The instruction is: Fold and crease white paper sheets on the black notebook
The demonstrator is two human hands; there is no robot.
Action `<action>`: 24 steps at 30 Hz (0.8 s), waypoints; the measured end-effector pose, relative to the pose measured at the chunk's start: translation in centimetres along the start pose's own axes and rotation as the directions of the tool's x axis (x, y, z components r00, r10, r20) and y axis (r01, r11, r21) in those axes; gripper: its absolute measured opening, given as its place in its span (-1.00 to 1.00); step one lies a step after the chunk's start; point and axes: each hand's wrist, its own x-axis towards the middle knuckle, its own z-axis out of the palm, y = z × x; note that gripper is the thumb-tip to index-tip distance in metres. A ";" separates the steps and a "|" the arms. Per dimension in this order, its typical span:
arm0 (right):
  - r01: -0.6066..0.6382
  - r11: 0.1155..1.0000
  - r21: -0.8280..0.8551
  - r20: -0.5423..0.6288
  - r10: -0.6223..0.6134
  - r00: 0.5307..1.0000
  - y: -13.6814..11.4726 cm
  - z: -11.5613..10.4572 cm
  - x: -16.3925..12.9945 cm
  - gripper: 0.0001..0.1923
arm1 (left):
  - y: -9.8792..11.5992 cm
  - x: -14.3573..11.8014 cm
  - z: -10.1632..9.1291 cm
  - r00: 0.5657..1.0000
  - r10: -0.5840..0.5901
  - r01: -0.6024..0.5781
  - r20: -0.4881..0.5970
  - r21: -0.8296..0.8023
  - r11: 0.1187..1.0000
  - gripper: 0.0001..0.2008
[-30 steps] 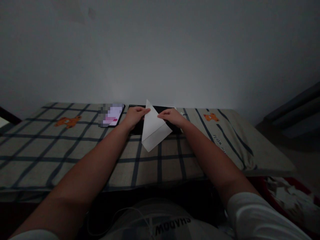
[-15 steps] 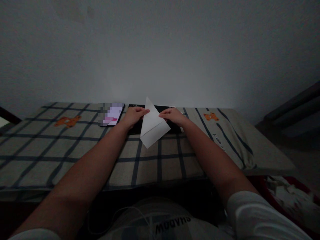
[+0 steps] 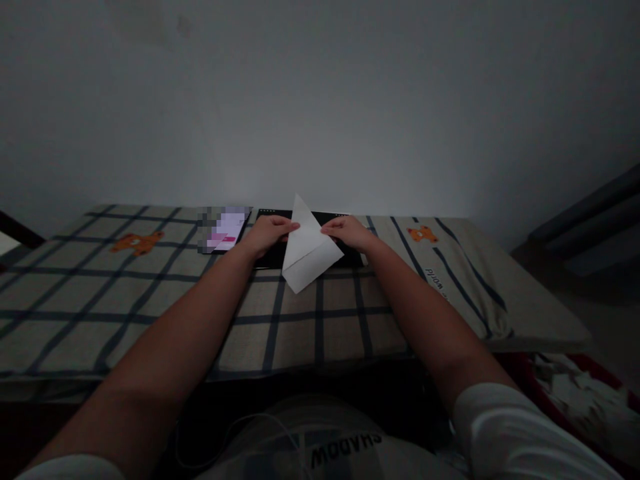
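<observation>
Since the earlier frame the folded white paper (image 3: 309,252) has edged slightly right and lower. The left hand (image 3: 267,233) and right hand (image 3: 349,232) pinch its two sides, holding it tilted above a black pad (image 3: 345,257) on the checked worktop (image 3: 150,300), beside a lit phone (image 3: 225,230).

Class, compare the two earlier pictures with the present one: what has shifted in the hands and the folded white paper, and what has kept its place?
The folded white paper was drawn slightly up and away from the person; its low corner now lies farther up the checked cloth. The left hand and right hand kept their grip on its edges. Phone and black pad stayed put.
</observation>
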 end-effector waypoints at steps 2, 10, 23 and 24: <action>0.008 1.000 0.007 0.000 -0.008 1.000 0.1 0.0 0.0 -0.81 | 0.0 0.1 0.1 0.999 0.031 -0.030 -0.029 0.020 0.999 -0.70; 0.004 1.000 0.004 -0.018 -0.004 1.000 0.9 -0.5 0.4 -0.79 | 0.3 -0.4 -0.1 0.992 -0.050 0.057 0.114 -0.057 0.997 -0.68; 0.036 0.999 -0.011 -0.019 -0.036 0.999 1.1 -0.7 0.6 -0.73 | -0.1 -0.1 -0.3 0.992 0.002 0.005 0.127 -0.051 0.999 -0.66; 0.037 0.999 -0.018 -0.024 -0.038 0.999 1.1 -0.7 0.6 -0.73 | -0.1 -0.1 -0.4 0.987 -0.021 0.031 0.158 -0.065 0.997 -0.65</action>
